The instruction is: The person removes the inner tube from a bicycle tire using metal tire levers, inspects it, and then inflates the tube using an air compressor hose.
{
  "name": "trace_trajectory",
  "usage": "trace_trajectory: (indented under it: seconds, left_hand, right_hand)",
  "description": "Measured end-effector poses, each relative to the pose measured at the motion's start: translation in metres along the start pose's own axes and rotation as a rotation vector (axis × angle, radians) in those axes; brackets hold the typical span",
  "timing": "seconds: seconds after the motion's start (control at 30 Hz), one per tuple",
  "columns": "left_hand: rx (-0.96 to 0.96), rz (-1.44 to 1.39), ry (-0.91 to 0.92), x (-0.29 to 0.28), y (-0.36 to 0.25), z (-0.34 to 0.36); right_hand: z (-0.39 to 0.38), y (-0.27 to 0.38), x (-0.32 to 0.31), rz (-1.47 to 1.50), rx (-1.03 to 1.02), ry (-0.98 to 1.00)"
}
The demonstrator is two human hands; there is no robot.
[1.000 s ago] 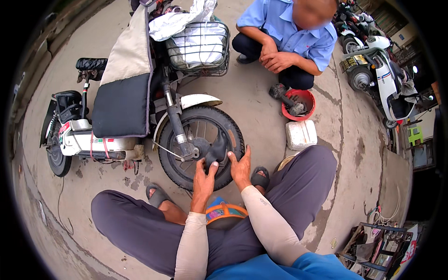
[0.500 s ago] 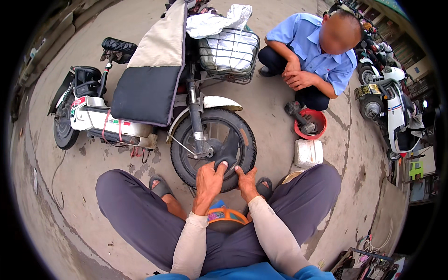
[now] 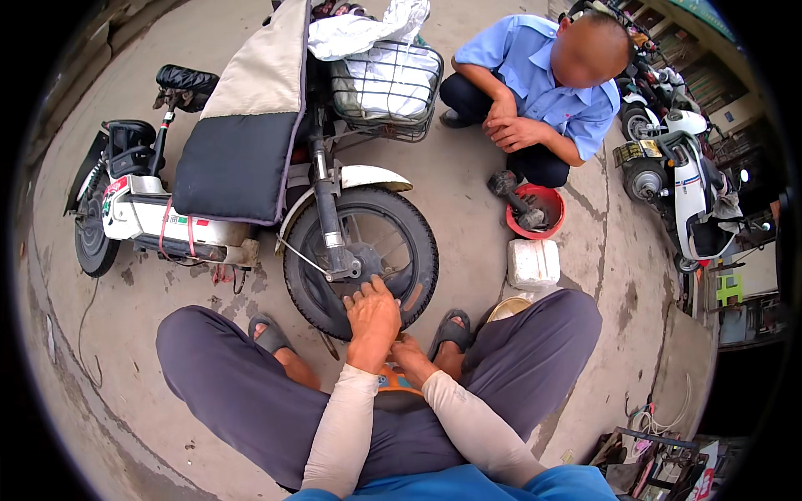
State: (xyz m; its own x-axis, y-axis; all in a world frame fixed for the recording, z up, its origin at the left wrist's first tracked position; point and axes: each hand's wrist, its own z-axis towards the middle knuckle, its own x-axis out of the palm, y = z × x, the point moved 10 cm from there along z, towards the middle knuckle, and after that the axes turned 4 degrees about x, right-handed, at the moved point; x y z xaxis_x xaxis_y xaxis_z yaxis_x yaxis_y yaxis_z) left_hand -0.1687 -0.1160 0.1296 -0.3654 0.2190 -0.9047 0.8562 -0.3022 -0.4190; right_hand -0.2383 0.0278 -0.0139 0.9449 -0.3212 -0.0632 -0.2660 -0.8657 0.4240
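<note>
Fingers on the left: your left-hand fingers [image 3: 378, 284] lie loosely bent and a little apart, back of the hand up, tips toward the hub of the front wheel [image 3: 364, 257]; thumb and palm are hidden, so I can't tell how far they close or whether they have hold of anything.
Left hand: here it is, your left hand [image 3: 373, 324], over the wheel's near edge; touching or just above, I can't tell.
Fingers on the right: part curled, from what shows of your right hand [image 3: 409, 355], tucked against your left wrist on your side of the wheel; their grip is out of sight.
Wheel: it lies right ahead of you, under the white mudguard [image 3: 376, 177], still joined to the fork [image 3: 330, 230].
Just changed: your right hand is off the tyre and drawn in, while your left reaches further over the wheel!
What that means: the two-handed work at the tyre's near edge breaks off, and whatever contact remains seems to fall to your left alone.
Right of the wheel: a red bowl [image 3: 561, 219] holding dark tools, the white container [image 3: 535, 265] just nearer you.
Beyond the wheel, to the right: a crouching onlooker [image 3: 543, 92], hands together.
</note>
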Motion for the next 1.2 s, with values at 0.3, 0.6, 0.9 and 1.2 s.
trace_trajectory:
  seconds: [0.3, 0.6, 0.9, 1.2]
  left_hand:
    - [0.063, 0.232, 0.012, 0.061, 0.016, 0.005]
    - [-0.123, -0.275, 0.239, 0.022, 0.021, -0.009]
    - [-0.252, -1.109, -0.104, -0.106, 0.028, -0.011]
    - [0.133, 0.243, -0.108, -0.027, 0.017, -0.016]
  right_hand:
    - [-0.017, 0.09, -0.064, 0.325, -0.412, -0.218]
    - [0.018, 0.101, -0.072, 0.26, -0.432, -0.238]
    - [0.007, 0.102, -0.068, 0.269, -0.498, -0.246]
    - [0.004, 0.079, -0.068, 0.046, -0.395, -0.249]
